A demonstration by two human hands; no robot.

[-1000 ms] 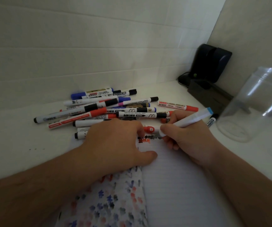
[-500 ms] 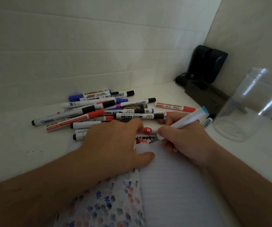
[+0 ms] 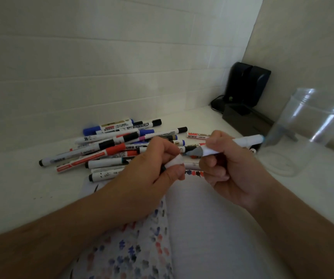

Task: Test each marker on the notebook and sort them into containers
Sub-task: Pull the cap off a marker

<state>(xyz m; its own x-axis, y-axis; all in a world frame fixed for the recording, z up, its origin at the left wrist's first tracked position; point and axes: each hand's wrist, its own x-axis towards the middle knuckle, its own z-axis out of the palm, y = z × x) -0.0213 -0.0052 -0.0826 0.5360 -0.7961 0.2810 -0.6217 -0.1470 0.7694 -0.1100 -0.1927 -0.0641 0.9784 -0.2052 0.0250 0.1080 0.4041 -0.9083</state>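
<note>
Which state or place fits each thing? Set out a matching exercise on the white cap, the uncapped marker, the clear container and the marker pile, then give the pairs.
Things:
1. white cap
2. uncapped marker
3. clear container
4. marker pile

States or places:
A. lying on the table against the wall
B. gripped by the right hand
C. standing at the far right, no markers visible inside
D. pinched in the left hand

Pairs: 1-D, 2-B, 3-C, 4-A
</note>
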